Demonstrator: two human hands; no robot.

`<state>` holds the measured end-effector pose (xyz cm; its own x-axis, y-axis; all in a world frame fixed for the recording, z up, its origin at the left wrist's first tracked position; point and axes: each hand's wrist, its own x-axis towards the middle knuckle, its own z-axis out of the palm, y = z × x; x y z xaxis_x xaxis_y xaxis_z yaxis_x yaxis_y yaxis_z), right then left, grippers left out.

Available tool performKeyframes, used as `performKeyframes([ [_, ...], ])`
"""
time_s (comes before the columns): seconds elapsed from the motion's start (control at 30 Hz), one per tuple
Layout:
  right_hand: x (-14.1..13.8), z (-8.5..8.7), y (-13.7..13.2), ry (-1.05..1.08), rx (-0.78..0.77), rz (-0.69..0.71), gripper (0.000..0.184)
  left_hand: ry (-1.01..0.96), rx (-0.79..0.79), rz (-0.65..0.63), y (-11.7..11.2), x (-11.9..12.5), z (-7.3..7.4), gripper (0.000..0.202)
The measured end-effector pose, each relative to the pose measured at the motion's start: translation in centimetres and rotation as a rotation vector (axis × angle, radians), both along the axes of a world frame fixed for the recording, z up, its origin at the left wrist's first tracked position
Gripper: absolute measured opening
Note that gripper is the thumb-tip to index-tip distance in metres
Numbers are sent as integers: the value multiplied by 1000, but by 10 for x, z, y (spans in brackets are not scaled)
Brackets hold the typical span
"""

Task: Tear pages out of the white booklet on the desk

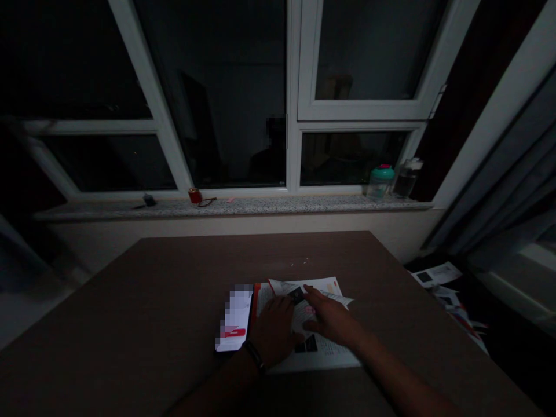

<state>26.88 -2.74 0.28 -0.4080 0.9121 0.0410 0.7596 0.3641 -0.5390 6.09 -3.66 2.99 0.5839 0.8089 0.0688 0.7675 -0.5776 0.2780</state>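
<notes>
A printed paper sheet (321, 353) with red and black marks lies on the brown table (174, 301). My left hand (273, 333), a dark band on its wrist, rests flat on the sheet's left part with its fingers stretched forward. My right hand (330, 318) lies on the sheet's middle, its fingers extended toward a small dark patch (296, 295) near the sheet's top. A lit phone (235, 321) with a white screen and a red strip lies just left of my left hand. The room is dim.
A stone window sill (226, 207) runs behind the table with a small red object (195, 196), a dark small item (149, 200), a teal-lidded jar (380, 181) and a clear bottle (406, 178). Papers (438, 275) lie on the floor at right, by a curtain (512, 191).
</notes>
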Motion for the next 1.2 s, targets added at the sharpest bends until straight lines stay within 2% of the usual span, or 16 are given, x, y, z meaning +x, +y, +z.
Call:
performKeyframes([
  [0.37,-12,9,-3,-102,74,-17,55,-38,42,-49,-1,-2,1,54],
  [0.5,-14,12,1,-40,88,4,48,-28,46,-77,1,-2,3,56],
  [0.67,-19,12,6,52,113,59,53,-31,50,-87,3,-1,3,55],
  [0.87,-20,3,12,126,79,-51,47,-25,47,-57,2,-2,-1,57],
  [1.2,-5,-1,-1,45,88,-192,46,-9,48,-51,1,-3,-3,55],
])
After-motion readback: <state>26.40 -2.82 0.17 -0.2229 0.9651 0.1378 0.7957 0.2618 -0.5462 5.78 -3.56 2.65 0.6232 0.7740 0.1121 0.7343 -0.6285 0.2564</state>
